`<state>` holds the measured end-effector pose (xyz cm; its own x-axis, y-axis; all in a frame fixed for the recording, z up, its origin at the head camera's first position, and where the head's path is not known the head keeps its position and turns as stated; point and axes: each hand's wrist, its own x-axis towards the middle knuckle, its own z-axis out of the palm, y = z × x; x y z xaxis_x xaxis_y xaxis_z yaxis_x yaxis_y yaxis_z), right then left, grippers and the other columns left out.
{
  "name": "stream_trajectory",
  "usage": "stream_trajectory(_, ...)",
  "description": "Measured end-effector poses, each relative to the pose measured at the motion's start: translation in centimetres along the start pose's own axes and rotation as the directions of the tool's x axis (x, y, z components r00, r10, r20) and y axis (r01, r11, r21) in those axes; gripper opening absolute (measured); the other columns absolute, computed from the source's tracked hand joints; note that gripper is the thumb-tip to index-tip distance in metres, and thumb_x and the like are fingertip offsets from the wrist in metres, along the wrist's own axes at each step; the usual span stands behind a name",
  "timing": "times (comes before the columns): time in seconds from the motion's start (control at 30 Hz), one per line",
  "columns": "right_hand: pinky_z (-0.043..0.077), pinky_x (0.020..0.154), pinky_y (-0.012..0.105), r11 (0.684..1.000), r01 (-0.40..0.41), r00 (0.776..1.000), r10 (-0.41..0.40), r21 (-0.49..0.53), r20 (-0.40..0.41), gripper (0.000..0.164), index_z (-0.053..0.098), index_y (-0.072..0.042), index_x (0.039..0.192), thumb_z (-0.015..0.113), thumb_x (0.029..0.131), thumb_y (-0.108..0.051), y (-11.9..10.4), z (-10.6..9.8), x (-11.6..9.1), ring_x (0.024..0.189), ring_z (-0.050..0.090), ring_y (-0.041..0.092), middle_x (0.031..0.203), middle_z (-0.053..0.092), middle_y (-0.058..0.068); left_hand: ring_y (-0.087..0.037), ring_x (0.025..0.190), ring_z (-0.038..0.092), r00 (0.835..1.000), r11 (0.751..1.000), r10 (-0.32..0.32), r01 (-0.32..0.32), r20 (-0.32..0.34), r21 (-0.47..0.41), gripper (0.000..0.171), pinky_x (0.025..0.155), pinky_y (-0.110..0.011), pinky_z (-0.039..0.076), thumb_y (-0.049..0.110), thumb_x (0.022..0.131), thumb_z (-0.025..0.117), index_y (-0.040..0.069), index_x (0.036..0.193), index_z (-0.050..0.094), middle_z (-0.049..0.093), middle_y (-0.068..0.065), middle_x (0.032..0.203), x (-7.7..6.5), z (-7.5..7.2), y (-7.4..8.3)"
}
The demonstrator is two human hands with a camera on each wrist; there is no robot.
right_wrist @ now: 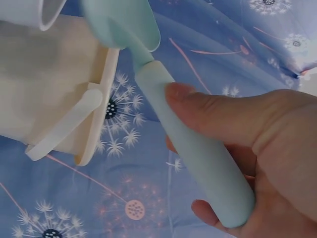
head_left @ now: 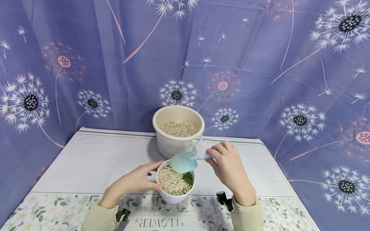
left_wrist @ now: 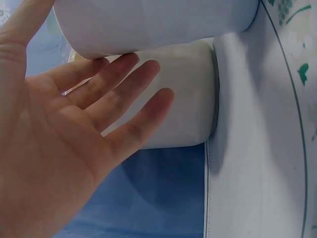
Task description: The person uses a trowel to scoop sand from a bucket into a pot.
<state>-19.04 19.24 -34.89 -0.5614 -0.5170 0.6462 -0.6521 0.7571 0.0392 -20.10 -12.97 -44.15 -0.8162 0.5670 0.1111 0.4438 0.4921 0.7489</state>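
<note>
Nearest the camera, pale yellow left sleeve (head_left: pixel 99 219) and right sleeve (head_left: pixel 248 217), with small black devices (head_left: pixel 123 215) at the wrists. Just beyond, floral band (head_left: pixel 66 211) along the near part of the counter (head_left: pixel 115 154), with inverted lettering. Next, left hand (head_left: pixel 137 179) against the left side of a white bowl (head_left: pixel 173 199): fingers extended and spread, thumb at the near-left wall, index finger toward the far-left rim. To the right of the bowl and apart from it, right hand (head_left: pixel 226 163), curled round the handle of a pale blue scoop (head_left: pixel 184 162), thumb on the grip.

Bowl upright between the hands, largely filled with pale granules (head_left: pixel 173 183); dark green area (head_left: pixel 188 179) exposed at right, nature not clear. Key relation: scoop blade above the far rim of the bowl, slightly right of its middle, long axis roughly crosswise, from handle at right to blade at left. Right hand nearer to the scoop, left hand nearer to the bowl wall. Granules on the visible face of the blade: none. Contact between blade and rim: cannot tell.

Farther back, directly beyond bowl and blade, larger cream bucket (head_left: pixel 169 148) with more granules (head_left: pixel 177 129) inside and a swing handle (right_wrist: pixel 64 125) at its right side. Farthest, purple-blue curtain (head_left: pixel 130 89) with dandelion print.
</note>
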Motion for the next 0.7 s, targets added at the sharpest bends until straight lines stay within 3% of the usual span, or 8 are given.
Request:
stream_trajectory(0.23,0.036,0.066,0.036,1.000,-0.025,1.000,0.025,-0.001,0.003,0.017,0.070,-0.013,0.093,0.080,0.080,-0.019,0.8,1.0,-0.1,0.085,0.052,0.024,0.089,0.067,-0.001,-0.035,0.131,0.044,1.000,1.000,-0.008,0.008,0.003,0.003,0.104,0.108,-0.056,0.033,0.054,0.070,0.081,0.006,0.151,0.035,0.042,-0.019,0.148,-0.1,0.0,0.1)
stream_trajectory(0.5,0.043,0.063,0.039,0.997,-0.076,0.995,0.075,-0.007,-0.058,0.020,0.070,-0.005,0.096,0.079,0.082,-0.017,2.4,1.5,0.0,0.078,0.051,0.027,0.088,0.067,0.006,-0.033,0.130,0.046,1.000,1.000,0.000,0.000,-0.001,0.004,0.104,0.108,-0.055,0.034,0.055,0.070,0.081,0.006,0.151,0.037,0.045,-0.018,0.146,0.1,-0.1,0.0)
stream_trajectory(0.7,0.043,0.060,0.042,0.995,-0.085,0.995,0.082,-0.049,-0.065,0.020,0.070,-0.005,0.098,0.077,0.085,-0.019,3.6,1.2,1.3,0.077,0.051,0.030,0.088,0.068,0.009,-0.031,0.124,0.051,1.000,1.000,-0.008,0.008,-0.009,-0.026,0.098,0.105,-0.054,0.038,0.052,0.073,0.081,0.007,0.150,0.039,0.051,-0.015,0.140,0.1,-0.5,-0.3)
